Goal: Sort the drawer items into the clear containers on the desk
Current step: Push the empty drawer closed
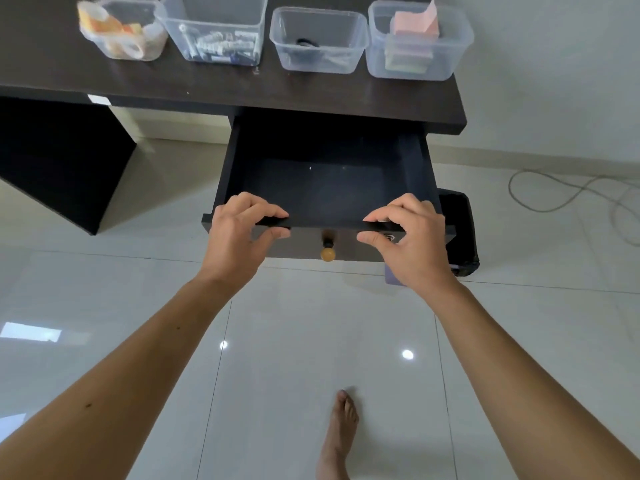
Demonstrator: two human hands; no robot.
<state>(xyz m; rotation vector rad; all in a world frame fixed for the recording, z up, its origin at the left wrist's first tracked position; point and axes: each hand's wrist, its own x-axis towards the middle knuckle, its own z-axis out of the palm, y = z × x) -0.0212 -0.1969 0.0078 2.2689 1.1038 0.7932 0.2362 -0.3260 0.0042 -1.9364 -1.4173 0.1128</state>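
Bright, even daylight fills the frame. The glossy floor tiles carry two small round glare spots at lower centre and a pale window reflection at the left edge. The open drawer reads as a dark, low-detail well at centre. Wide-angle distortion bows the desk edge and stretches the forearms at the bottom corners. The container at upper left is smeared with blur.

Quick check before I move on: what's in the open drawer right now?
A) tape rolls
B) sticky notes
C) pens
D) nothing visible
D: the drawer shows only its bare dark floor, while the left hand and right hand grip its front edge.
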